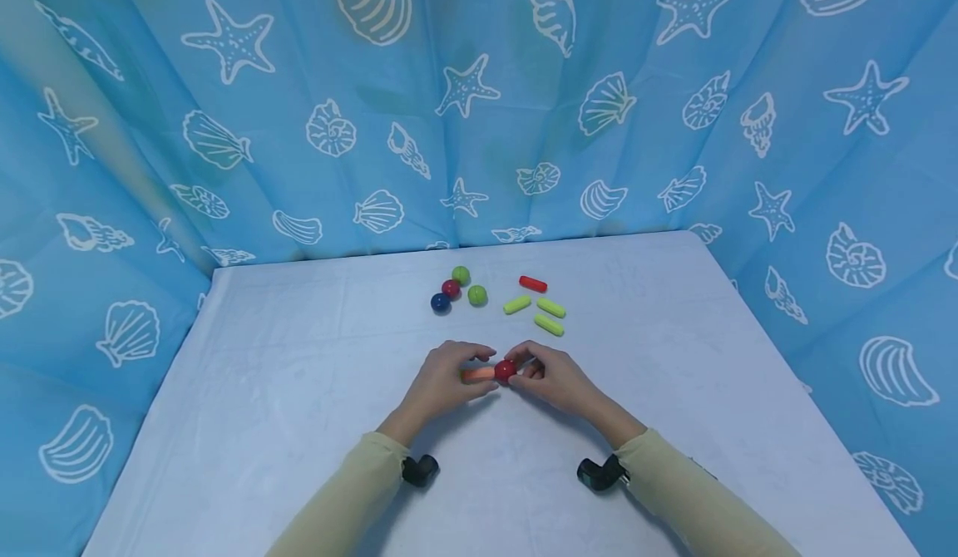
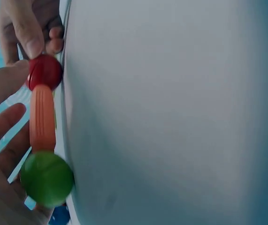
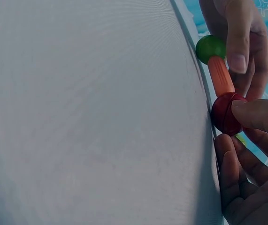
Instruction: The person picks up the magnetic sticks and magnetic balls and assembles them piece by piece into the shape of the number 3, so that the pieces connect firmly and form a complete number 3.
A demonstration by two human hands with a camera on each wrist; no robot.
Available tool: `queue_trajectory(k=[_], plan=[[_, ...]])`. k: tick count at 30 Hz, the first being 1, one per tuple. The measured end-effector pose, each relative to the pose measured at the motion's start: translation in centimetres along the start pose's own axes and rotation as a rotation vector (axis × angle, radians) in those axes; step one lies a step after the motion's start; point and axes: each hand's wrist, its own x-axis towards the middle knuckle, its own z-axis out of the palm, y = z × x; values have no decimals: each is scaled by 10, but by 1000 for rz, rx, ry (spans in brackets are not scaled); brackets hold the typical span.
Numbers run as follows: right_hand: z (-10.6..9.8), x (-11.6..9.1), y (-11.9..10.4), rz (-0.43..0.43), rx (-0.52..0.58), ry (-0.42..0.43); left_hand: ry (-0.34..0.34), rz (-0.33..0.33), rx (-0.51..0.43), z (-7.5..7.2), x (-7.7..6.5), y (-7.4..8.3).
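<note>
A ribbed orange stick (image 1: 479,373) lies between the hands with a red ball (image 1: 505,372) on its right end. On its other end sits a green ball (image 2: 47,178), mostly hidden by the left hand in the head view. My right hand (image 1: 557,381) pinches the red ball, its thumb (image 3: 253,115) pressed on the grooved surface. Around the green ball and stick stands my left hand (image 1: 440,378), thumb and fingers spread to either side. In the head view a gap shows between its forefinger and the stick.
Beyond the hands on the white table (image 1: 299,391) lie two green balls (image 1: 477,295), a dark red ball (image 1: 451,288) and a blue ball (image 1: 441,303). Right of them are several yellow-green sticks (image 1: 550,325) and a red stick (image 1: 533,283). A shell-patterned blue curtain (image 1: 464,166) surrounds the table.
</note>
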Motion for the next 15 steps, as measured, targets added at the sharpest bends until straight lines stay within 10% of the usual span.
queue_trajectory(k=[15], plan=[[1, 1, 1, 41, 7, 6, 36, -38, 28, 10, 4, 13]])
